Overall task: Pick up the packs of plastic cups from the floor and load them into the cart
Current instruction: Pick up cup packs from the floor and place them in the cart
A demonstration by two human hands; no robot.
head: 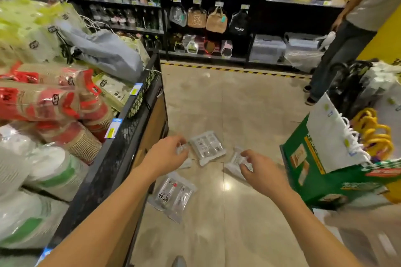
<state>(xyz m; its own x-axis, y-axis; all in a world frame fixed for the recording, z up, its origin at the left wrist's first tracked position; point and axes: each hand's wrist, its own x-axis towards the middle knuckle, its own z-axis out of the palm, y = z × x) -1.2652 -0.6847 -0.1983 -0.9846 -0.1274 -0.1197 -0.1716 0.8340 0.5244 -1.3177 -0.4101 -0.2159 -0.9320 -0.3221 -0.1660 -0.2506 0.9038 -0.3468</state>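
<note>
Several clear packs of plastic cups lie on the beige floor. One pack (207, 147) lies flat between my hands and another (173, 196) lies nearer, under my left forearm. My left hand (167, 156) reaches down beside the cart, and its curled fingers pinch the edge of a small clear pack (181, 149). My right hand (260, 169) has fingers and thumb curled round another pack (234, 160), which is partly hidden by the hand. The black mesh cart (130, 110) stands on the left, piled with red paper-cup sleeves (43, 102) and white plates.
A green cardboard box (314, 180) with a white bag and yellow items stands close on the right. A person (347, 50) stands at the back right. Dark shelves (208, 17) of bags and bottles close off the aisle behind a striped floor line.
</note>
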